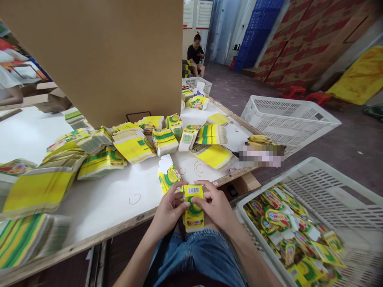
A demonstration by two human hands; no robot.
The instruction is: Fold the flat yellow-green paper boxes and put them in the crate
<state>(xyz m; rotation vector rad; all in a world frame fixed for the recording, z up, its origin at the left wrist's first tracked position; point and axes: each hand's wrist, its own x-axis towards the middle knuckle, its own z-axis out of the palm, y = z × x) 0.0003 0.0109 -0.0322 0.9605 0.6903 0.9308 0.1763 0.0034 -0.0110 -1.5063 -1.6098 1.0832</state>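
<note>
Between my two hands, above my lap at the table's edge, is a yellow and green printed carton (194, 215) with a barcode at its top end. My left hand (169, 209) grips its left side, thumb on the front face. On the right side my right hand (217, 205) pinches it the same way, its thumb on the green print. Just beyond my fingers another carton (170, 175) with a raised white flap lies on the table. Stacks of flat cartons (134, 147) spread across the white tabletop (110, 199).
A white plastic crate (312, 161) at my right holds many folded cartons. Behind it stands another white crate (287, 105). Bananas (260, 139) lie at the table's right edge. A large cardboard box (119, 59) blocks the far side. One person (196, 56) sits at the back.
</note>
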